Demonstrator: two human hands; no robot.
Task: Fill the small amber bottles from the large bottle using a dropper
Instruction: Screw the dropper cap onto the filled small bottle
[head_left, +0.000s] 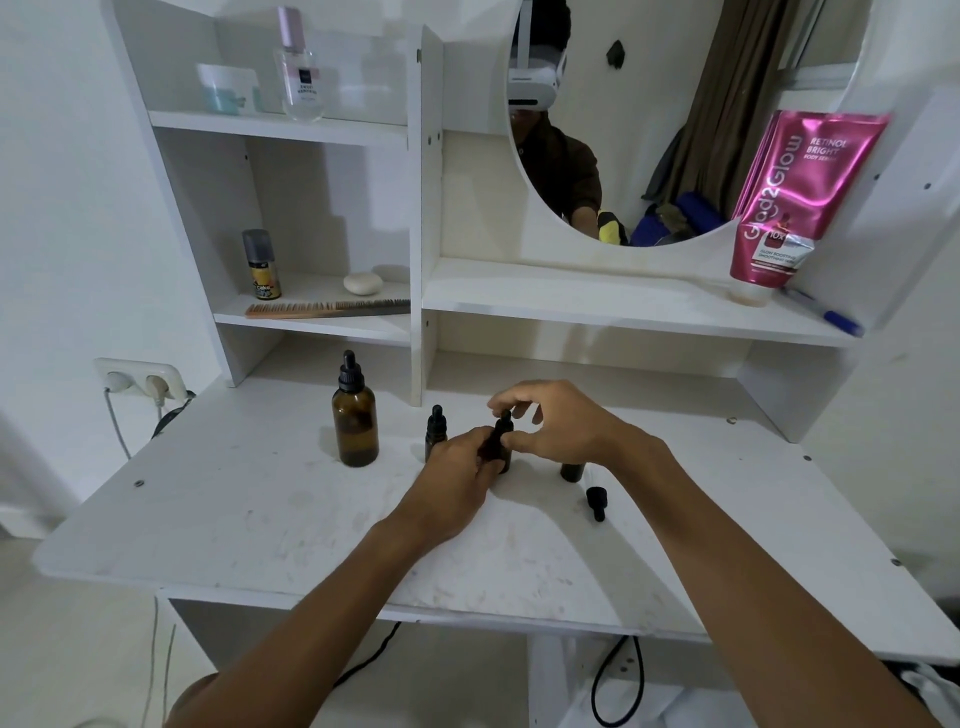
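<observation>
At frame centre the left hand (457, 475) clamps a small amber bottle (500, 441) on the white table (260, 519), the right hand (561, 423) fingers pinching its dropper cap (504, 420), large amber bottle (355, 415) standing left.

My large bottle (355, 426) is amber brown with a black dropper cap, and the small bottles (435, 434) look almost black. My desk (249, 499) is white and scuffed grey. The tube (795, 197) is shiny magenta with white lettering.
</observation>
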